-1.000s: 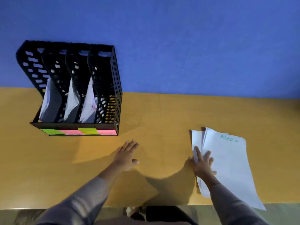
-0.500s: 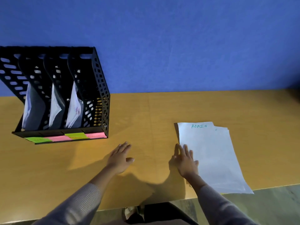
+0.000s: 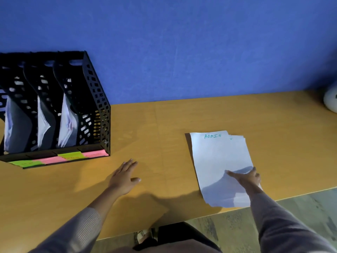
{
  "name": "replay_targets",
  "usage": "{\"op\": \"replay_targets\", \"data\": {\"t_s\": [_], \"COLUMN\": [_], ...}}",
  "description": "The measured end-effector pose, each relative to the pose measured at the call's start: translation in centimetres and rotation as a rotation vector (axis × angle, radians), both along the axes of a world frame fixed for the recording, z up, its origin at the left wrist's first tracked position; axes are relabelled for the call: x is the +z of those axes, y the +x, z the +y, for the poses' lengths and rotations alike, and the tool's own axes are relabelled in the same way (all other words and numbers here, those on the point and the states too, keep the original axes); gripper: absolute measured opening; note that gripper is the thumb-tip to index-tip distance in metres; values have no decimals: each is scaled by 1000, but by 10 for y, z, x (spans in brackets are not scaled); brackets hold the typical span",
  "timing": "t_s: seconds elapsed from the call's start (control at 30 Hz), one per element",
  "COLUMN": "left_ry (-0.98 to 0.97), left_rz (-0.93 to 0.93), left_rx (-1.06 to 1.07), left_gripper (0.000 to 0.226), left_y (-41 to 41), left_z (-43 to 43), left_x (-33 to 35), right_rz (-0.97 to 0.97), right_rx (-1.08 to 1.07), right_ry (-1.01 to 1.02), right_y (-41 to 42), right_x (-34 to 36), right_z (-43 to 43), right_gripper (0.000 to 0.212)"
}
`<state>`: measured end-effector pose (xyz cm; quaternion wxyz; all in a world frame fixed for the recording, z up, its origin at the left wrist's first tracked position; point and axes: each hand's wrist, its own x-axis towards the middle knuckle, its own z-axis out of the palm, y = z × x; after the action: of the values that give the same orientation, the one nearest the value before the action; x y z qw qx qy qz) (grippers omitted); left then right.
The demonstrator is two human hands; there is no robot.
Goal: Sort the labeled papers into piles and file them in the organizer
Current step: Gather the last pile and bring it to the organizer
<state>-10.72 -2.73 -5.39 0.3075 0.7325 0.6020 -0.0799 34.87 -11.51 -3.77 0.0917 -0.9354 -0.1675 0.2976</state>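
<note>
Lower right of frame: stack of white papers, top sheet lettered "ADMIN", flat on the wooden bench, near edge overhanging. Right hand resting on the stack's lower right, thumb spread across the sheet, fingers at the right edge; whether pinching, cannot tell. Centre: left hand flat on bare bench, fingers loosely together, thumb out, holding nothing. Left: black organizer, papers in three slots, rightmost slot unfilled, green and pink labels along its front.
</note>
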Motion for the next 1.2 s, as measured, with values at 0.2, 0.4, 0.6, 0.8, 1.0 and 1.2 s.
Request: {"op": "replay_targets", "data": {"t_s": [0.2, 0.4, 0.6, 0.8, 1.0, 1.2], "left_ry": [-1, 35, 68, 55, 11, 21], "left_rz": [-17, -92, -167, -198, -234, -306], "left_rx": [3, 59, 132, 140, 108, 192], "left_gripper": [71, 62, 60, 60, 62, 62], "left_y": [-2, -1, -11, -22, -15, -4], "left_z": [0, -3, -13, -20, -25, -23], "left_x": [-2, 0, 3, 3, 4, 9], "right_rz": [-23, 5, -45, -54, -48, -2], "right_rx": [67, 474, 390, 4, 57, 286], "right_ry": [1, -27, 56, -12, -69, -17], "right_y": [-25, -66, -86, -38, -31, -72], "right_x": [-8, -10, -4, -5, -7, -9], "right_z": [-1, 10, 31, 23, 31, 45], "right_gripper": [132, 132, 127, 130, 132, 118]}}
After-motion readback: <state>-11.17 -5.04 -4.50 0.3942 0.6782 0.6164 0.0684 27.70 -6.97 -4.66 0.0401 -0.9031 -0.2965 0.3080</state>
